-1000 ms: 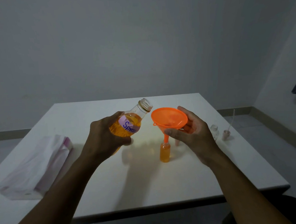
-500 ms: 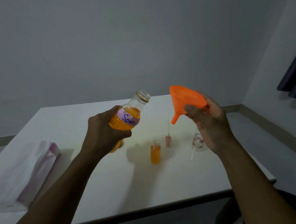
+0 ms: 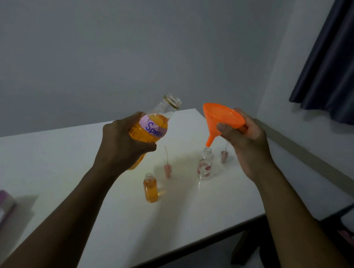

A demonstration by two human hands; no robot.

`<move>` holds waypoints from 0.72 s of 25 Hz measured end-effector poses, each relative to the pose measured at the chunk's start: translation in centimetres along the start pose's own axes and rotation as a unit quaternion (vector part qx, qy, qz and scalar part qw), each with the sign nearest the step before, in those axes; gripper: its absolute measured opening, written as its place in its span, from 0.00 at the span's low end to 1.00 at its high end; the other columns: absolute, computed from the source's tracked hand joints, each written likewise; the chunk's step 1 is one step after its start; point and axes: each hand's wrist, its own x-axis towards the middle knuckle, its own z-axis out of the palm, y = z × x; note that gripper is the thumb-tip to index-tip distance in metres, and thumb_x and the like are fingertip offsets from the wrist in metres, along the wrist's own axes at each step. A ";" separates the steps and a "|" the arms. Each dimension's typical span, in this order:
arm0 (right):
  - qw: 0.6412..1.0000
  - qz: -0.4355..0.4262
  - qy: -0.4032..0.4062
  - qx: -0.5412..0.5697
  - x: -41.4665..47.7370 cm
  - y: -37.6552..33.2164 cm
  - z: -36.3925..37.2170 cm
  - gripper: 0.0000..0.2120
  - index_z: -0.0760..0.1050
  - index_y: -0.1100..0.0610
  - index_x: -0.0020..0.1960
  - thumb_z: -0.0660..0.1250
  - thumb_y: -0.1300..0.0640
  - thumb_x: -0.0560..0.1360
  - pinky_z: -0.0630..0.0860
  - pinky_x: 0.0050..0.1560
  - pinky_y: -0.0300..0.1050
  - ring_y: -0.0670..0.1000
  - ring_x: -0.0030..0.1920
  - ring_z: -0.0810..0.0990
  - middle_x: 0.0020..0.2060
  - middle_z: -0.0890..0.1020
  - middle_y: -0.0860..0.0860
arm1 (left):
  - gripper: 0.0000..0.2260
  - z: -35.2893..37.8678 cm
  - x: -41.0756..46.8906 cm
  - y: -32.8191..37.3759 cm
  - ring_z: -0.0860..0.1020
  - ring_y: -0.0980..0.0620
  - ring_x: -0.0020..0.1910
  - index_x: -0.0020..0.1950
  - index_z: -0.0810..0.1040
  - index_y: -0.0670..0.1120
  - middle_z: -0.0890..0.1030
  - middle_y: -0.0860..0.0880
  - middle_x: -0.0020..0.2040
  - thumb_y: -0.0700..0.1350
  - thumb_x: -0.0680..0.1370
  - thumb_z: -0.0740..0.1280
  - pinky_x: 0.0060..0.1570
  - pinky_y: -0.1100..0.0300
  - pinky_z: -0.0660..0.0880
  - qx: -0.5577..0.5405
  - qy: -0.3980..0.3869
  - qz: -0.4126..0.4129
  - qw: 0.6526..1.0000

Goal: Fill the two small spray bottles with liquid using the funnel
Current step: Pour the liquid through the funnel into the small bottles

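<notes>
Head view, white table (image 3: 49,162), grey wall (image 3: 105,55), left hand (image 3: 121,145) gripping bottle (image 3: 151,129), right hand (image 3: 249,142) gripping funnel (image 3: 222,116)

Both bare forearms reach forward and up from the bottom corners. The left hand (image 3: 120,143) is wrapped around a big bottle (image 3: 151,129), thumb in front, tipping it right. The right hand (image 3: 247,142) pinches a funnel (image 3: 223,118) between thumb and fingers, palm facing left.

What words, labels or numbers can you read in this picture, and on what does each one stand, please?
"Spray": handwritten in blue on the lilac label of the large bottle held in the left hand.
No other text is visible; the empty small bottle carries only a red flower pattern.
</notes>
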 end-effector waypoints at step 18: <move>0.986 0.007 -0.032 -0.164 -0.1 2.2 -0.1 0.47 0.67 0.45 0.74 0.80 0.38 0.59 0.82 0.59 0.56 0.53 0.65 0.79 0.67 0.77 0.47 | 0.37 0.5 4.2 2.9 0.79 0.40 0.52 0.68 0.73 0.49 0.81 0.42 0.56 0.42 0.60 0.81 0.48 0.44 0.79 0.157 -0.079 0.132 0.976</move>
